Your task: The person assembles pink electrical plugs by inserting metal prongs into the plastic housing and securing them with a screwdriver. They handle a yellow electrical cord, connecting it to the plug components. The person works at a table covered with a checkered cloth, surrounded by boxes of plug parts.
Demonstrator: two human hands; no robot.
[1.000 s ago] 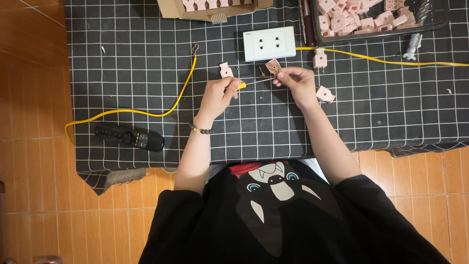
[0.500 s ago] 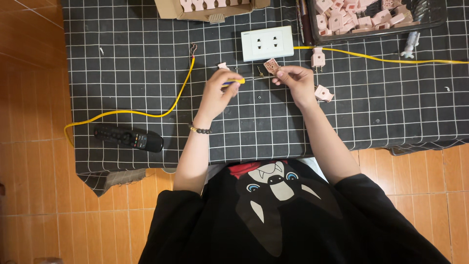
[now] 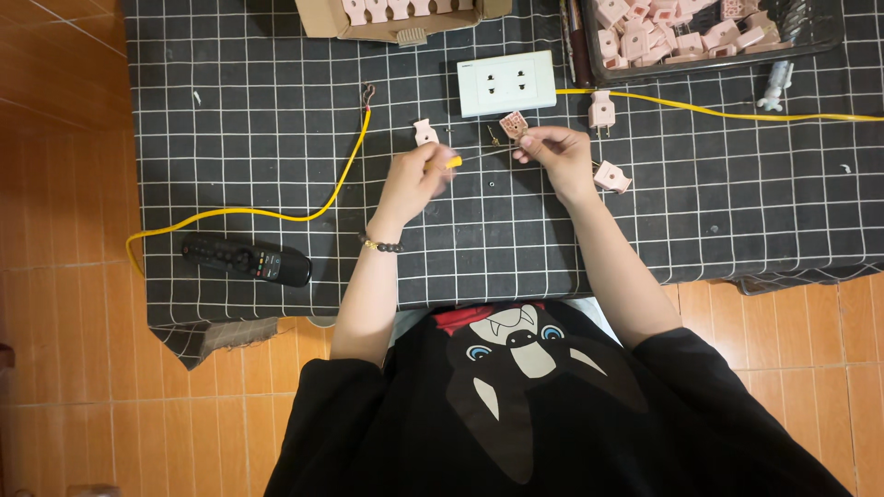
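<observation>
A cardboard box (image 3: 401,17) and a dark tray (image 3: 810,37) of pink plug parts sit along the mat's far edge. The left hand (image 3: 416,179) is closed around a yellow-handled screwdriver (image 3: 465,159); the right hand (image 3: 557,152) pinches a pink plug half (image 3: 513,123). Both hands hold the same positions as before.

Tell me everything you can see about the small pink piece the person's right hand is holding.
The pink piece is a small, squarish plastic-looking plug part, its face showing a few dark recesses. The right hand pinches it by the fingertips just above the black grid mat, below the white socket. A thin tool with a yellow handle, held in the left hand, points toward it; whether they touch is unclear.
</observation>
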